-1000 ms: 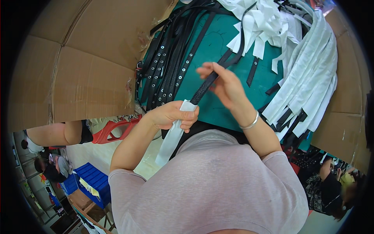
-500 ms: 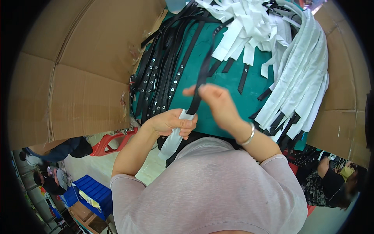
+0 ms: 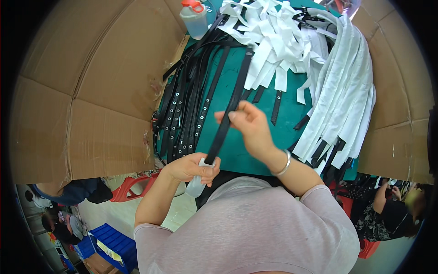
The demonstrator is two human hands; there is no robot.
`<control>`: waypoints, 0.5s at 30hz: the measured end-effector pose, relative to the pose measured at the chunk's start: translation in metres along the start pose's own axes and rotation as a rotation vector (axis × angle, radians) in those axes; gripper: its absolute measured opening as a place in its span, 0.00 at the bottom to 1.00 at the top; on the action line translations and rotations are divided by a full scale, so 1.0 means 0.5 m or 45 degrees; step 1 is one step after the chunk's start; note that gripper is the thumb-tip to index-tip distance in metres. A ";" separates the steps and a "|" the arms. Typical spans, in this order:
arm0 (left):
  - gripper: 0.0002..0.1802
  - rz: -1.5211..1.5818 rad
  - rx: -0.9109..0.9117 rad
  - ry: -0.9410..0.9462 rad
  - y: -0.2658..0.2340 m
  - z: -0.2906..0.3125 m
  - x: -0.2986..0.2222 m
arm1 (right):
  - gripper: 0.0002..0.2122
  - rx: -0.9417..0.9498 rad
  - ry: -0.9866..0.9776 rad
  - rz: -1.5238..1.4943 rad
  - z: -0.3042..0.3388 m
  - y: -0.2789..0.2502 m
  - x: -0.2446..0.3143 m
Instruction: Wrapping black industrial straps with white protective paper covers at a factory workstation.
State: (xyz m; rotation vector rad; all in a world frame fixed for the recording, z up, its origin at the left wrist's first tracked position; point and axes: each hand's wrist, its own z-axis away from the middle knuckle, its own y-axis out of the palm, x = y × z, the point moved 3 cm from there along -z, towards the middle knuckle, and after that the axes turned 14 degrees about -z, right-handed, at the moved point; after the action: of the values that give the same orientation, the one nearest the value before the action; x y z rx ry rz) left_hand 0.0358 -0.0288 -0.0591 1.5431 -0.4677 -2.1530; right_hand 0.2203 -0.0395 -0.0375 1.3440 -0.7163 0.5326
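Observation:
A black belt (image 3: 222, 135) slants up and away in front of me, its far end reaching the white sleeves. Its near end runs into a narrow white sleeve (image 3: 196, 186). My left hand (image 3: 188, 167) is closed around the sleeve at its mouth, thumb on top. Further up, my right hand (image 3: 253, 132) pinches the belt between thumb and fingers. Several black belts with metal eyelets (image 3: 189, 105) lie on the left of the green table (image 3: 214, 132). Loose white sleeves (image 3: 269, 41) are heaped at the back.
Sleeved belts (image 3: 349, 86) hang in a bundle at the right. Cardboard walls (image 3: 114, 91) flank the table, the other being the right panel (image 3: 397, 91). A bottle with a red lid (image 3: 195, 23) stands at the back. Other people sit at both sides, near a red stool (image 3: 137, 186) and blue crate (image 3: 116, 244).
My left hand has come lower and slightly left with the sleeve. The right hand has moved a little lower on the picture. More of the bottle shows as the view shifts.

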 end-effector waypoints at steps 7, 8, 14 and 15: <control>0.14 0.053 -0.013 0.075 -0.004 0.017 0.007 | 0.09 0.168 -0.095 0.359 -0.016 0.020 0.050; 0.14 0.039 -0.019 0.095 -0.003 0.017 0.002 | 0.08 0.182 -0.176 0.396 -0.014 0.026 0.052; 0.13 -0.082 -0.033 0.047 0.002 0.007 -0.028 | 0.07 0.241 0.043 0.314 0.028 0.063 0.026; 0.13 -0.080 -0.036 0.046 0.001 0.007 -0.032 | 0.08 0.301 0.043 0.319 0.034 0.064 0.011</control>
State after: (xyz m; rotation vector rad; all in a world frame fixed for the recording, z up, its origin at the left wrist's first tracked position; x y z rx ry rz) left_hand 0.0371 -0.0205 -0.0449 1.5980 -0.3795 -2.1657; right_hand 0.1985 -0.0513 -0.0107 1.4687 -0.8188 0.8600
